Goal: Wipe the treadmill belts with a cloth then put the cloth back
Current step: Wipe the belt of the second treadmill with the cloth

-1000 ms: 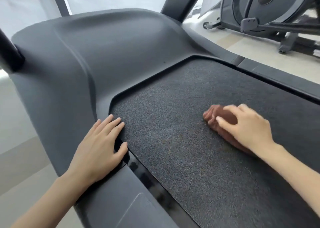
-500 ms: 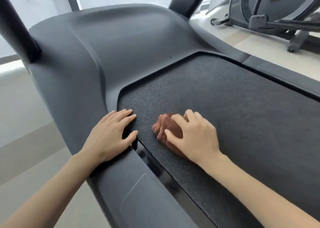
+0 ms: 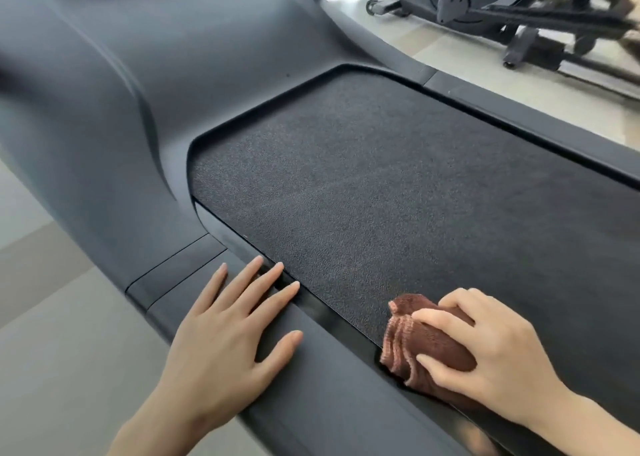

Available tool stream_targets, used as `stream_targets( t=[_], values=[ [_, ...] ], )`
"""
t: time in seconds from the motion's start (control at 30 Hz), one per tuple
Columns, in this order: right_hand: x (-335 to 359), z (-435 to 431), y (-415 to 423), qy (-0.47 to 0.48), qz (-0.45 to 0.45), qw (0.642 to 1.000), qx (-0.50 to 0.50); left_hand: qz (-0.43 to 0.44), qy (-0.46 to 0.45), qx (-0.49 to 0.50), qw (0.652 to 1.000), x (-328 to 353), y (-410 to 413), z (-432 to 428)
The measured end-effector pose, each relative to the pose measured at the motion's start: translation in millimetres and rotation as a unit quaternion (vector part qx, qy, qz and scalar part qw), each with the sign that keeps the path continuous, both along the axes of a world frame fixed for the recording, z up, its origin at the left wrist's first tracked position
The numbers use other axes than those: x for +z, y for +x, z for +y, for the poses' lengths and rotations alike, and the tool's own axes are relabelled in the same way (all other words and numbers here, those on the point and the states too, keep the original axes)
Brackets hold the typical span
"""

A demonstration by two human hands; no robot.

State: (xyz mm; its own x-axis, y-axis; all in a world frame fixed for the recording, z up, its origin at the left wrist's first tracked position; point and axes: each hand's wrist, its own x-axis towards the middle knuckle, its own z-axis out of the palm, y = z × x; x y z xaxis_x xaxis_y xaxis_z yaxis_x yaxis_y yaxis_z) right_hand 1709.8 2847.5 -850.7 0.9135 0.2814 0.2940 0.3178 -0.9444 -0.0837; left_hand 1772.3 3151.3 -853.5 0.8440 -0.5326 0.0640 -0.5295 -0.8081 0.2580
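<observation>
A black textured treadmill belt (image 3: 398, 196) fills the middle of the view. A bunched brown cloth (image 3: 412, 344) lies at the belt's near left edge, partly over the glossy strip beside it. My right hand (image 3: 485, 351) grips the cloth from above, fingers curled over it and thumb against its side. My left hand (image 3: 225, 331) rests flat on the grey left side rail (image 3: 322, 386), fingers straight and spread, fingertips reaching the belt's edge.
The grey motor cover (image 3: 156, 92) rises at the belt's far end. The right side rail (image 3: 554, 140) runs along the far side. Another exercise machine (image 3: 519, 15) stands on the pale floor at the upper right. Grey floor (image 3: 52, 351) lies to the left.
My right hand has dragged the cloth leftward and back along the belt toward me. My left hand has shifted back along the side rail, away from the motor cover.
</observation>
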Motion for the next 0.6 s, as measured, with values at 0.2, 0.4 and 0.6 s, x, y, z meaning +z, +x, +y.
stream_targets(
  t=[0.2, 0.4, 0.6],
  values=[
    [-1.9, 19.6, 59.2, 0.024, -0.01, 0.994, -0.102, 0.046, 0.024, -0.018, 0.998, 1.2, 7.7, -13.3],
    [-2.0, 16.6, 177.8, 0.022, 0.025, 0.972, -0.232, 0.025, 0.035, -0.015, 0.999, 1.5, 6.3, -18.1],
    [-8.9, 61.1, 216.6, -0.028, -0.021, 0.981, -0.193, 0.029, 0.023, -0.034, 0.999, 1.4, 26.5, -8.9]
  ],
)
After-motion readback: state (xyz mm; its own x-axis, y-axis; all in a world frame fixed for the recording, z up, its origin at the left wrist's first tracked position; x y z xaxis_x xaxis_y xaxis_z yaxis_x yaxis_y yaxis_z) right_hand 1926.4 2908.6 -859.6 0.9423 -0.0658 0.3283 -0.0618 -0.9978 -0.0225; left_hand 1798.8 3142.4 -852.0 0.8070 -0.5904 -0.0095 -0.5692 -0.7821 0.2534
